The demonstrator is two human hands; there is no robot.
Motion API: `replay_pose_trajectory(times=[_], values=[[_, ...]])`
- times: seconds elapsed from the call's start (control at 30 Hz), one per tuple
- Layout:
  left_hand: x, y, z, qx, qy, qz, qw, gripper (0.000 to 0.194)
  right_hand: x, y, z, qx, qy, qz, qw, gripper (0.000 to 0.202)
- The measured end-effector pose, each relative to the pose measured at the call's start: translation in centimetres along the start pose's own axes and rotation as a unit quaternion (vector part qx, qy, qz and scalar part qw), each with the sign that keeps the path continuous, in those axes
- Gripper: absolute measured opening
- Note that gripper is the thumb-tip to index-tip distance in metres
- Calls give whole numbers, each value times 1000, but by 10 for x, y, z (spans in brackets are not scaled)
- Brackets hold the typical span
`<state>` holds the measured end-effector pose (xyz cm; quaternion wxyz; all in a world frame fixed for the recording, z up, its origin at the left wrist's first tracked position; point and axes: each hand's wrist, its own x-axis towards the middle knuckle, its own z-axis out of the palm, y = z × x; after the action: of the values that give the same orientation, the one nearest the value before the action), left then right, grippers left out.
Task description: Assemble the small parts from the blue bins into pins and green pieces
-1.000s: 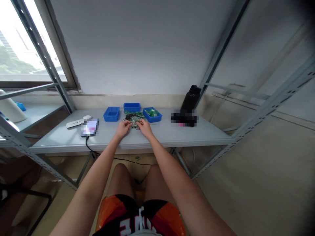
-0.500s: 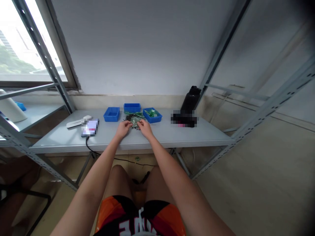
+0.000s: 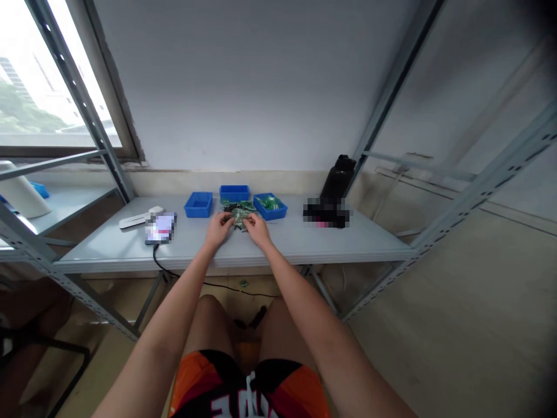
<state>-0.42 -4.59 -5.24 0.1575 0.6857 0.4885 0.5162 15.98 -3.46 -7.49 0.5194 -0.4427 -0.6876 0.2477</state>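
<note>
Between my hands on the grey table lies a crinkled green packet, in front of a pile of small dark pieces. My left hand is closed at the left edge of the packet, its fingertips pinched together. At the right edge my right hand pinches the packet too. Behind are three blue trays: one at the left, one in the middle, and one at the right holding green packets.
A phone with a black cable and a white object lie at the table's left. A black bottle stands at the right. Metal shelf posts rise at both sides.
The green packet between my hands looks more spread out and covers more of the dark pieces. My hands have barely moved; the whole view has shifted slightly.
</note>
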Motion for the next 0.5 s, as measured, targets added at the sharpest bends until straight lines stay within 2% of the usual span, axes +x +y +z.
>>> replay_pose_trajectory(times=[0.07, 0.13, 0.23, 0.33, 0.4, 0.5], values=[[0, -1, -1, -1, 60, -5, 998, 24, 0, -6, -4, -55, 9, -11, 998, 18], [0, -4, -2, 4, 91, -37, 995, 25, 6, -14, -18, -109, 23, -48, 993, 20], [1, -8, -3, 22, 113, -66, 991, 26, 26, -21, -55, -196, 106, -45, 974, 28], [2, -12, -3, 33, 123, -82, 988, 24, 47, -17, -94, -315, 178, 14, 932, 35], [2, -15, -2, 41, 125, -92, 987, 23, 53, -8, -109, -383, 160, 68, 907, 37], [2, -19, -1, 53, 113, -104, 987, 20, 53, 7, -112, -431, 30, 86, 898, 37]])
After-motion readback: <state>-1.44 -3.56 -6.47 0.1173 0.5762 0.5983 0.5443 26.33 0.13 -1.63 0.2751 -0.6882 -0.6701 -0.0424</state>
